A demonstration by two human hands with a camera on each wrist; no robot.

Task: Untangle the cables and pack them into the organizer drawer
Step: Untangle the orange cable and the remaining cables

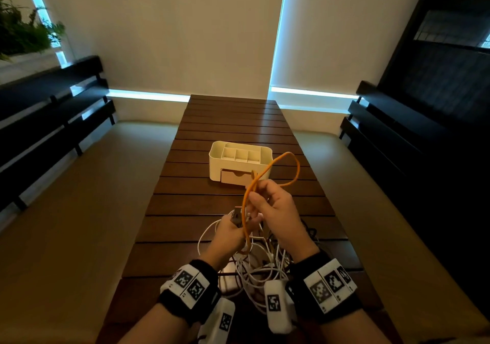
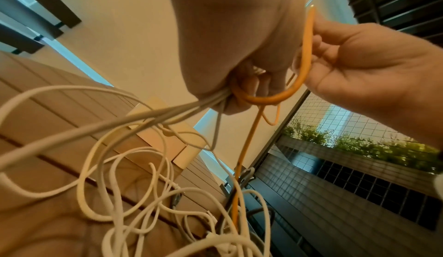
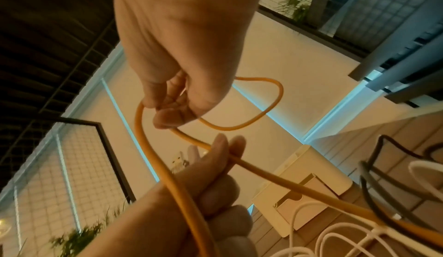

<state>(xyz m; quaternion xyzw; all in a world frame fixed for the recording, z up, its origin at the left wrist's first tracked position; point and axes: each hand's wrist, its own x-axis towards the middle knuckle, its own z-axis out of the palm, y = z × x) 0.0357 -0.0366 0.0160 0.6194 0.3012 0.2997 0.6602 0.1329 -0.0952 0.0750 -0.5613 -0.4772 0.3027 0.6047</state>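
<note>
- Tangle (image 1: 261,269): white, grey and dark cables are heaped on the table (image 1: 201,205) between the wrists, nearest the viewer; they are presumably left down so that one cable can be worked free at a time.
- Left hand (image 1: 230,233): it is raised just above the tangle with fingers curled into a fist; a bunch of white and grey strands and the lower run of the orange cable (image 1: 267,170) are gripped, probably to anchor the mass while the orange one is drawn out. A small plug seems to be held at the fingertips; which cable it belongs to cannot be told.
- Right hand (image 1: 277,212): it is held higher and just beyond the left, thumb and fingertips pressed together in a pinch on the orange cable; a loop is thrown up beyond the fingers, judged as slack being fed through.
- Organizer (image 1: 240,162): it is set farther along the table, well apart from the hands; its drawer (image 1: 236,177) is shut, and nothing is seen packed yet.
</note>
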